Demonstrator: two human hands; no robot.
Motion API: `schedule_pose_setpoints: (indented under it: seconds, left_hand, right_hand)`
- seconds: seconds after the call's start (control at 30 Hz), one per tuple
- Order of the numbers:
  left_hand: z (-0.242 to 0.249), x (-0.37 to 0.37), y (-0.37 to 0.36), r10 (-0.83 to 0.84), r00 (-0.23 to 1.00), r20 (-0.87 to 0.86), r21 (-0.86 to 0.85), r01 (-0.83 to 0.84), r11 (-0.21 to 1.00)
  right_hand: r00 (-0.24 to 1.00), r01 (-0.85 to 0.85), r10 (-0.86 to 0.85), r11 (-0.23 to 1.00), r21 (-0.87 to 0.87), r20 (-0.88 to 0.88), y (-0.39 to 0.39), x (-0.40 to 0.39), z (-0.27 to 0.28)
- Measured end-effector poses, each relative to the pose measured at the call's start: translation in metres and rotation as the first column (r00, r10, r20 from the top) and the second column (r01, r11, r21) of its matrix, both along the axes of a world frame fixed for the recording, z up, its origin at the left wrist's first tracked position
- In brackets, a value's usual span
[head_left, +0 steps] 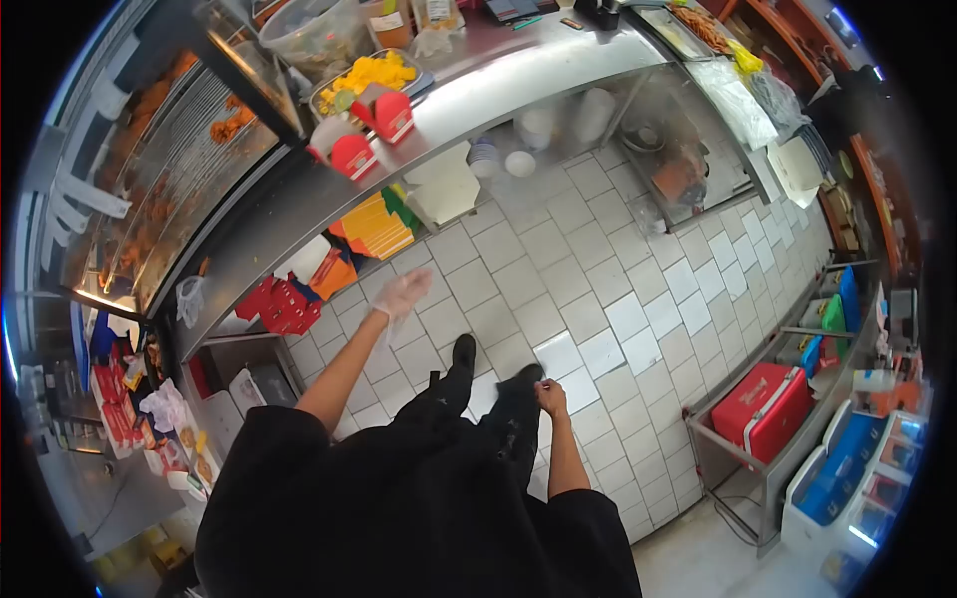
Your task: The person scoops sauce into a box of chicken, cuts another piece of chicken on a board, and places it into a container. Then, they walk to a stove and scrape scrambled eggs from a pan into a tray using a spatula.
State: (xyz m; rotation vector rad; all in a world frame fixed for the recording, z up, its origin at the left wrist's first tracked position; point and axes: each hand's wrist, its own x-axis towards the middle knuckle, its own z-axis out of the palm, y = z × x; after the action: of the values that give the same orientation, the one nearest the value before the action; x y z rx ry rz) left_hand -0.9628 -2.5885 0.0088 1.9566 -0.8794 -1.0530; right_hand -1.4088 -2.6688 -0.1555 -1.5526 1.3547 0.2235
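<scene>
My left hand [404, 293] wears a clear plastic glove and reaches out over the tiled floor, its fingers extended and apart, holding nothing. It is nearest to the yellow folded cartons [377, 229] on the shelf under the counter. Lower and to the right, my bare right hand [550, 397] hangs above my shoe with its fingers curled together; whether something small is in them I cannot make out. Two red cartons, one [353, 156] beside the other [393, 116], stand on the steel counter [478, 100] next to a tray of yellow food [371, 76].
A glass display case [179, 169] with fried food is at the upper left. Red boxes [284, 304] lie on the lower shelf. On the right, a red cooler [763, 409] sits on a metal rack, with a blue-and-white container [842, 463] beside it.
</scene>
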Motion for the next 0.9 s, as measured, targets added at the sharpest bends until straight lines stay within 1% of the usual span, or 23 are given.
schedule_pose_setpoints:
  seconds: [0.03, 0.07, 0.1, 0.13, 0.2, 0.23, 0.27, 0.3, 0.33, 0.37, 0.4, 0.43, 0.47, 0.5, 0.53, 0.57, 0.6, 0.63, 0.67, 0.7, 0.8, 0.87, 0.9]
  left_hand:
    - [0.026, -0.005, -0.035, 0.01, 0.995, -0.101, -0.075, -0.018, 0.997]
    - [0.049, -0.012, -0.052, 0.003, 0.995, -0.096, -0.068, -0.01, 0.998]
    - [0.068, -0.017, -0.07, -0.061, 0.991, 0.121, -0.083, 0.071, 0.994]
    - [0.08, -0.02, -0.094, -0.115, 0.934, 0.339, -0.095, 0.156, 0.983]
    - [0.085, -0.042, -0.106, -0.01, 0.991, 0.135, 0.085, -0.001, 0.996]
    - [0.083, -0.057, -0.11, 0.029, 0.984, 0.175, 0.208, -0.065, 0.976]
    - [0.063, -0.068, -0.107, 0.075, 0.974, 0.212, 0.328, -0.143, 0.934]
    - [0.049, -0.08, -0.098, 0.225, 0.971, 0.074, 0.443, -0.234, 0.865]
    - [0.011, -0.086, -0.075, 0.307, 0.952, 0.019, 0.464, -0.28, 0.84]
    - [-0.009, -0.114, -0.073, 0.394, 0.919, -0.011, 0.51, -0.334, 0.793]
    - [-0.026, -0.138, -0.07, 0.483, 0.875, -0.034, 0.556, -0.385, 0.736]
    - [-0.049, -0.158, -0.066, 0.477, 0.867, -0.143, 0.603, -0.306, 0.737]
    - [-0.076, -0.178, -0.062, 0.479, 0.841, -0.251, 0.638, -0.228, 0.735]
    - [-0.102, -0.198, -0.061, 0.548, 0.657, -0.518, 0.625, -0.147, 0.767]
    - [-0.109, -0.236, -0.088, 0.257, 0.809, -0.528, 0.478, 0.033, 0.878]
    - [-0.111, -0.275, -0.132, 0.021, 0.939, -0.344, 0.606, 0.205, 0.768]
    - [-0.114, -0.314, -0.175, -0.262, 0.942, -0.211, 0.743, 0.329, 0.582]
    - [-0.119, -0.34, -0.199, -0.221, 0.94, -0.261, 0.748, 0.341, 0.569]
    - [-0.145, -0.358, -0.186, -0.292, 0.919, -0.265, 0.659, 0.394, 0.641]
    - [-0.139, -0.377, -0.209, -0.206, 0.919, -0.338, 0.674, 0.389, 0.628]
    - [-0.121, -0.397, -0.239, -0.187, 0.931, -0.312, 0.672, 0.356, 0.649]
    - [-0.114, -0.385, -0.237, -0.227, 0.965, -0.133, 0.56, 0.262, 0.786]
    - [-0.109, -0.375, -0.238, -0.101, 0.987, -0.127, 0.553, 0.155, 0.819]
  right_hand:
    - [1.0, 0.018, -0.018, 1.0, 0.013, 0.0, -0.02, -0.006, 0.007]
    - [0.999, 0.041, -0.041, 0.999, 0.027, -0.005, -0.037, -0.014, 0.008]
    - [0.999, 0.048, -0.048, 0.998, 0.031, 0.002, -0.051, -0.021, 0.0]
    - [1.0, -0.02, 0.02, 1.0, -0.023, 0.02, -0.068, -0.022, -0.015]
    - [0.994, -0.103, 0.105, 0.992, -0.07, 0.033, -0.102, -0.017, -0.05]
    - [0.991, -0.124, 0.126, 0.991, -0.059, 0.037, -0.118, -0.012, -0.071]
    - [0.978, -0.208, 0.208, 0.975, -0.083, -0.009, -0.139, -0.007, -0.065]
    - [0.96, -0.28, 0.277, 0.955, -0.1, -0.045, -0.159, 0.004, -0.051]
    - [0.933, -0.357, 0.349, 0.925, -0.132, -0.083, -0.169, 0.009, -0.067]
    - [0.896, -0.442, 0.424, 0.882, -0.162, -0.13, -0.181, 0.007, -0.084]
    - [0.914, -0.406, 0.398, 0.9, -0.159, -0.082, -0.193, 0.006, -0.092]
    - [0.916, -0.401, 0.397, 0.907, -0.131, -0.054, -0.201, 0.002, -0.097]
    - [0.942, -0.334, 0.335, 0.934, -0.126, -0.014, -0.21, -0.002, -0.1]
    - [0.962, -0.268, 0.273, 0.955, -0.128, 0.019, -0.222, -0.007, -0.102]
    - [0.96, -0.27, 0.277, 0.956, -0.116, 0.046, -0.235, -0.011, -0.099]
    - [0.969, -0.214, 0.222, 0.974, -0.08, 0.106, -0.243, -0.017, -0.091]
    - [0.973, -0.169, 0.174, 0.984, -0.047, 0.153, -0.254, -0.023, -0.09]
    - [0.969, -0.186, 0.19, 0.982, -0.039, 0.158, -0.263, -0.028, -0.095]
    - [0.978, -0.052, 0.053, 0.999, -0.009, 0.203, -0.268, -0.033, -0.096]
    - [0.967, 0.083, -0.086, 0.996, 0.024, 0.241, -0.272, -0.038, -0.096]
    - [0.968, 0.091, -0.1, 0.995, 0.05, 0.231, -0.29, -0.054, -0.094]
    - [0.975, 0.07, -0.081, 0.996, 0.06, 0.205, -0.304, -0.062, -0.1]
    - [0.981, 0.058, -0.073, 0.995, 0.083, 0.181, -0.313, -0.066, -0.105]
